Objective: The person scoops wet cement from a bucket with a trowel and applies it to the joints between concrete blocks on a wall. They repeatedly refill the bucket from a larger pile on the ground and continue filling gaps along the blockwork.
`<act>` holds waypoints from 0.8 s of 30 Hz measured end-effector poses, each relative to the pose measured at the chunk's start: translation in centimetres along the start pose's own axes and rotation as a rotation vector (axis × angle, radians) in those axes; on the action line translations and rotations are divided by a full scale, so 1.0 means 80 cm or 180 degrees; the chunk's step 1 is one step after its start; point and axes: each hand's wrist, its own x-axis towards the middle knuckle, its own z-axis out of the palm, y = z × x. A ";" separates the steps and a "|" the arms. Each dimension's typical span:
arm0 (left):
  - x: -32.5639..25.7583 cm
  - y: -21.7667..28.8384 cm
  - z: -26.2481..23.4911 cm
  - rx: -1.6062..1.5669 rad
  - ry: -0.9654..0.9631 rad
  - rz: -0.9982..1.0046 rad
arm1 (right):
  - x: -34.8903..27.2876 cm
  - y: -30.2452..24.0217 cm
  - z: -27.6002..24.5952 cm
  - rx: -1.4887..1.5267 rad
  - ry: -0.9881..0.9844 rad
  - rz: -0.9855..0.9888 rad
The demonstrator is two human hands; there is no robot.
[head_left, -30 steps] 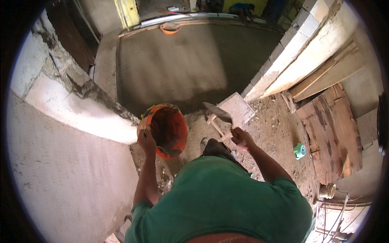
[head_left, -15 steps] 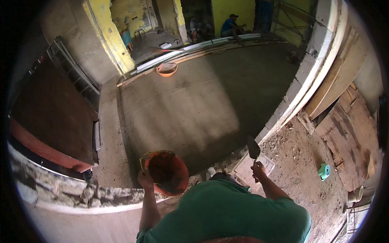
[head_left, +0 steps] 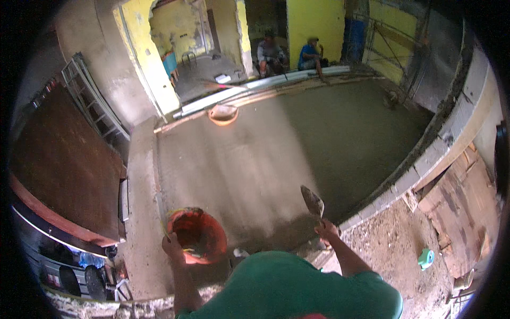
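Far left: a dark reddish-brown board (head_left: pixel 64 175) leans at the left edge of the view, with a metal ladder-like frame (head_left: pixel 93 103) standing against the grey wall beyond it.

Left hand (head_left: pixel 172 245): clenched on the near-left rim of an orange bucket (head_left: pixel 199 236). The bucket is tilted so its mouth faces the camera; the inside looks smeared, contents not resolvable. It hangs over the near-left corner of the wet screed floor (head_left: pixel 276 159), just beside the raised concrete strip (head_left: pixel 141 196) that runs along the floor's left edge.

Centre: the screed floor is smooth and grey and fills the middle of the view. A second orange bucket (head_left: pixel 223 114) sits at the floor's far edge, near its left corner, touching the long pale straightedges (head_left: pixel 265 87) laid along that far edge. Behind them, a doorway in a yellow wall (head_left: pixel 159 69); two people (head_left: pixel 289 53) sit beyond the far edge, well apart from the worker.

Right hand (head_left: pixel 328 231): closed round the handle of a trowel (head_left: pixel 312 202). The blade points up and away, over the near-right part of the floor, close to the block wall (head_left: pixel 425 159) that borders the floor's right edge. Whether the blade carries mortar: cannot tell.

Right of the wall: rubble-strewn ground (head_left: pixel 388 250) with a small teal object (head_left: pixel 425 259) lying on it, and wooden boards (head_left: pixel 457 196) at the far right.

Bottom edge: the worker's green shirt (head_left: pixel 297 290).
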 end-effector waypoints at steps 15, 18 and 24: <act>0.254 -0.092 0.211 0.0101 -0.0408 -0.0387 | 0.300 -0.039 0.222 -0.0287 0.0732 -0.0593; 0.308 -0.126 0.209 0.0069 -0.0333 -0.0221 | 0.301 -0.178 0.268 -0.0733 0.0080 -0.0476; 0.405 -0.114 0.267 0.1056 0.0229 -0.0713 | 0.444 -0.209 0.313 -0.1034 -0.0332 -0.1317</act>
